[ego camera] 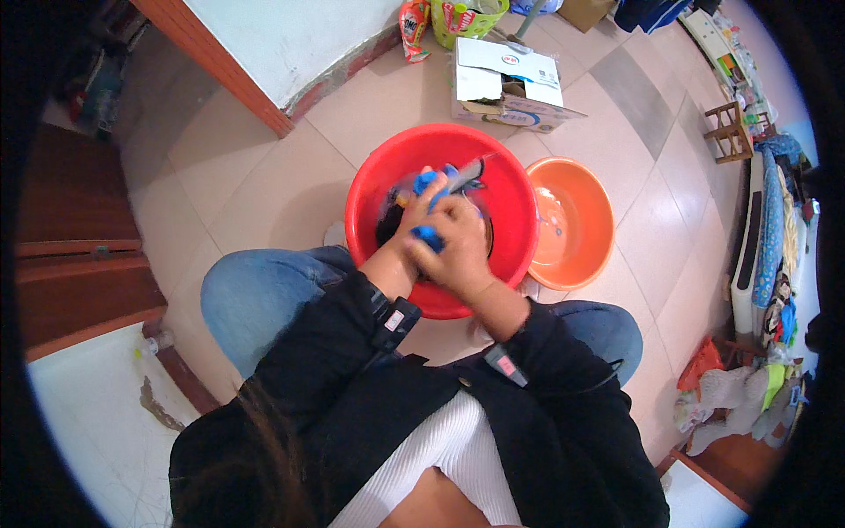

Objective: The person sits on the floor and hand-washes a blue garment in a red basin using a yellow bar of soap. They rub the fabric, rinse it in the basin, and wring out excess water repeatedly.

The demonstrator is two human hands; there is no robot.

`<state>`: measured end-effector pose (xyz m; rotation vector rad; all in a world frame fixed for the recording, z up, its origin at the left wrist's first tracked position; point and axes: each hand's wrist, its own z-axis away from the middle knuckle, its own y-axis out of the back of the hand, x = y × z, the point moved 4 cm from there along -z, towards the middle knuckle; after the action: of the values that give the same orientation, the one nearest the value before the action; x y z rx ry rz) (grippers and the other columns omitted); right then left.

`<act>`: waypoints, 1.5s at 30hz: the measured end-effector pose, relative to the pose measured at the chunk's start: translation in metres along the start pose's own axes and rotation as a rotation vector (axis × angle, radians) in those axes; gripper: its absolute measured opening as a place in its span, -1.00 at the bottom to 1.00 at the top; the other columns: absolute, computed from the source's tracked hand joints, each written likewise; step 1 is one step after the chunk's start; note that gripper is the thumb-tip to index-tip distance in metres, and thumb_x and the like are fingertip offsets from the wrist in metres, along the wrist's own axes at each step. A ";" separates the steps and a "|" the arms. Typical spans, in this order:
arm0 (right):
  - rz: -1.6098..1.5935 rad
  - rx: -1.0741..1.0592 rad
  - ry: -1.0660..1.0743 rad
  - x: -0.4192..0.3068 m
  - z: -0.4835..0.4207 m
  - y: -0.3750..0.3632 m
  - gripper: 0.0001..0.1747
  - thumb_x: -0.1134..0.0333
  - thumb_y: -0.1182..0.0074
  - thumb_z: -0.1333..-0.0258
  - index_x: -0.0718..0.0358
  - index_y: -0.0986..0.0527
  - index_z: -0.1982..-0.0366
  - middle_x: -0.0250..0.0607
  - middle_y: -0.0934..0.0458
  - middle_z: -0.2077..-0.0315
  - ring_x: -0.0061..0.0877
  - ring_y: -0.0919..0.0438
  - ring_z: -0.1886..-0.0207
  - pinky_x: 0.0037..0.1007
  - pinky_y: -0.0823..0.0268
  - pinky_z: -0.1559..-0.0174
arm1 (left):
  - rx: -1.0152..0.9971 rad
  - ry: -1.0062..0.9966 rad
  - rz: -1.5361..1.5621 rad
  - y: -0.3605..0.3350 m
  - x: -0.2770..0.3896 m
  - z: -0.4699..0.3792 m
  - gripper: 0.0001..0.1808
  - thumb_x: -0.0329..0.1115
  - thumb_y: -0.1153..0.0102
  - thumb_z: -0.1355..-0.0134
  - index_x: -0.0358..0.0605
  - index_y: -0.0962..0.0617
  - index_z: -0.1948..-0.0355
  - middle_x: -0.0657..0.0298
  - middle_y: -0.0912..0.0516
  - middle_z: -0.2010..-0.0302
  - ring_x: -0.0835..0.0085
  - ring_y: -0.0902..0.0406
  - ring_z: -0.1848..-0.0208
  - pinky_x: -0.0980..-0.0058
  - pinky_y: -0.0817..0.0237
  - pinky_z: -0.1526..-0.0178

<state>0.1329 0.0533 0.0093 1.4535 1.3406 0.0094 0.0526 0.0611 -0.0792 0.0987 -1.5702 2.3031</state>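
Both hands are together over a large red plastic basin (511,264) between my knees. My left hand (412,221) has a blue cloth item (426,181) pressed between its fingers and my other hand. Around the same item my right hand (459,247) is closed, and a blue bit shows by its thumb. Motion blurs the fingers. Dark items and something grey with a black edge (470,175) lie in or just above the basin, partly hidden by my hands. An orange plastic basin (584,224) with a little liquid stands against the red one on the right.
An opened white cardboard box (478,56) sits beyond the basins on the tiled floor. Behind it are a red detergent bag (414,30) and a green basket (462,25). A wall corner with a wooden frame (218,66) stands at upper left; a small wooden stool (728,132) is at right.
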 end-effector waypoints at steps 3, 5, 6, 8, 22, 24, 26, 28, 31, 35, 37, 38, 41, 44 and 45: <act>0.029 0.139 -0.161 0.018 -0.003 0.001 -0.72 0.13 -0.32 0.10 0.17 -0.55 0.49 -0.07 -0.55 0.40 -0.11 -0.57 0.27 -0.12 -0.41 0.22 | -0.089 0.026 0.397 0.003 -0.029 -0.001 -0.63 0.04 0.17 -0.43 0.09 -0.52 0.01 0.32 -0.62 0.16 0.36 -0.56 0.04 0.27 -0.36 -0.14; 0.091 0.182 -0.482 0.062 -0.010 0.007 -0.67 0.09 -0.23 -0.03 0.23 -0.53 0.45 -0.03 -0.56 0.44 -0.05 -0.57 0.33 -0.10 -0.41 0.24 | 0.325 0.017 -0.013 0.016 -0.047 0.004 -0.57 0.02 0.22 -0.45 0.01 -0.51 -0.09 0.25 -0.63 0.01 0.34 -0.55 -0.05 0.24 -0.36 -0.19; 0.128 0.274 -0.546 0.080 -0.012 0.013 -0.67 0.10 -0.21 -0.04 0.25 -0.53 0.39 -0.01 -0.56 0.39 -0.06 -0.57 0.27 -0.12 -0.41 0.17 | 0.277 0.002 0.011 0.010 -0.051 0.003 -0.54 0.04 0.24 -0.44 0.00 -0.51 -0.10 0.24 -0.63 -0.03 0.32 -0.56 -0.07 0.23 -0.35 -0.21; -0.089 0.231 -0.625 0.097 -0.011 0.011 -0.66 0.13 -0.18 -0.06 0.28 -0.52 0.29 0.02 -0.55 0.30 -0.06 -0.55 0.16 -0.16 -0.38 0.05 | 0.191 0.004 0.029 -0.001 -0.049 0.004 -0.60 0.03 0.07 -0.36 0.02 -0.58 0.04 0.27 -0.66 0.07 0.41 -0.61 0.06 0.31 -0.44 -0.08; -0.153 0.230 -0.572 0.066 -0.010 0.018 -0.64 0.26 -0.18 0.03 0.24 -0.54 0.16 0.08 -0.50 0.03 -0.05 -0.42 -0.13 -0.12 -0.24 -0.19 | 0.271 0.043 0.008 -0.004 -0.045 0.005 -0.52 0.08 0.20 -0.41 0.02 -0.53 -0.08 0.21 -0.61 -0.03 0.31 -0.55 -0.08 0.24 -0.36 -0.19; -0.125 0.114 -0.376 0.051 -0.005 0.007 -0.56 0.29 -0.16 0.07 0.22 -0.51 0.07 0.10 -0.49 -0.01 -0.01 -0.38 -0.18 -0.11 -0.18 -0.24 | 0.241 0.095 0.097 -0.008 -0.031 0.007 -0.49 0.10 0.21 -0.40 0.00 -0.51 -0.11 0.18 -0.60 -0.07 0.24 -0.54 -0.10 0.19 -0.33 -0.22; -0.257 0.045 -0.283 0.025 0.005 -0.004 -0.48 0.35 -0.12 0.16 0.18 -0.50 0.01 0.14 -0.45 -0.06 0.06 -0.32 -0.24 -0.08 -0.13 -0.27 | -0.045 0.071 0.197 -0.019 -0.008 0.010 -0.59 0.10 0.15 -0.38 0.05 -0.56 0.11 0.18 -0.64 0.12 0.28 -0.60 0.07 0.25 -0.40 -0.12; -0.163 0.128 -0.189 0.008 0.007 0.000 -0.60 0.32 -0.23 0.18 0.18 -0.53 0.18 0.07 -0.48 0.06 0.02 -0.39 -0.13 -0.11 -0.20 -0.19 | 0.300 -0.021 0.135 -0.008 -0.005 0.016 -0.58 0.14 0.16 -0.39 0.07 -0.53 0.18 0.21 -0.63 0.17 0.34 -0.60 0.10 0.29 -0.43 -0.07; -0.189 0.236 -0.391 0.025 0.002 0.011 -0.71 0.24 -0.32 0.12 0.20 -0.51 0.36 -0.06 -0.53 0.35 -0.12 -0.54 0.17 -0.18 -0.36 0.06 | 0.000 0.096 0.312 -0.030 -0.027 0.017 -0.59 0.10 0.18 -0.42 0.04 -0.54 0.10 0.22 -0.63 0.13 0.36 -0.59 0.07 0.32 -0.43 -0.09; -0.290 0.311 -0.717 0.090 -0.002 0.018 -0.73 0.19 -0.14 -0.21 0.28 -0.50 0.36 -0.28 -0.53 0.45 -0.54 -0.51 0.38 -0.38 -0.37 0.32 | 0.056 -0.080 -0.042 -0.038 -0.043 0.013 -0.58 -0.06 0.22 -0.47 -0.09 -0.50 -0.10 0.22 -0.59 -0.07 0.35 -0.53 -0.11 0.34 -0.31 -0.23; -0.330 0.424 -0.723 0.106 -0.003 0.025 -0.74 0.19 -0.07 -0.29 0.27 -0.49 0.29 -0.35 -0.51 0.39 -0.64 -0.46 0.32 -0.43 -0.36 0.28 | 0.037 -0.210 -0.168 -0.039 -0.038 0.012 -0.56 -0.03 0.21 -0.46 -0.11 -0.51 -0.09 0.20 -0.58 -0.10 0.33 -0.53 -0.11 0.33 -0.32 -0.22; -0.705 0.524 -0.881 0.113 0.001 0.024 -0.72 0.15 -0.10 -0.27 0.25 -0.50 0.23 -0.31 -0.57 0.32 -0.55 -0.52 0.29 -0.43 -0.38 0.17 | -0.059 -0.303 -0.213 -0.041 -0.032 0.013 -0.55 -0.02 0.21 -0.46 -0.11 -0.51 -0.08 0.19 -0.58 -0.11 0.32 -0.53 -0.11 0.32 -0.32 -0.22; -1.337 0.673 -0.962 0.104 -0.003 0.031 -0.59 0.02 0.01 -0.32 0.22 -0.48 0.08 -0.20 -0.60 0.16 -0.35 -0.60 0.09 -0.27 -0.44 -0.06 | 0.493 -0.217 -0.221 -0.010 -0.026 0.020 -0.40 0.12 0.27 -0.43 -0.13 -0.43 -0.21 0.14 -0.53 -0.19 0.29 -0.48 -0.20 0.33 -0.24 -0.28; -1.574 0.420 -0.853 0.077 -0.017 0.046 -0.53 -0.04 0.22 -0.37 0.18 -0.53 0.15 -0.14 -0.62 0.06 -0.23 -0.58 -0.01 -0.13 -0.37 -0.18 | 0.492 0.273 -0.027 -0.001 -0.047 0.026 0.00 0.53 0.43 -0.21 0.08 -0.04 -0.48 0.14 -0.18 -0.45 0.18 -0.04 -0.50 -0.20 0.22 -0.40; -1.584 0.398 -0.820 0.070 -0.019 0.051 -0.53 -0.04 0.22 -0.35 0.18 -0.53 0.15 -0.15 -0.62 0.07 -0.24 -0.58 -0.01 -0.12 -0.37 -0.17 | 0.542 0.396 -0.046 0.001 -0.053 0.030 0.08 0.62 0.48 -0.15 0.14 0.02 -0.51 0.17 -0.09 -0.50 0.14 0.07 -0.54 -0.34 0.33 -0.39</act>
<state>0.1815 0.1276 0.0085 0.2058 1.4265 -1.7196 0.0980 0.0204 -0.0824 -0.1770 -0.7293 2.4577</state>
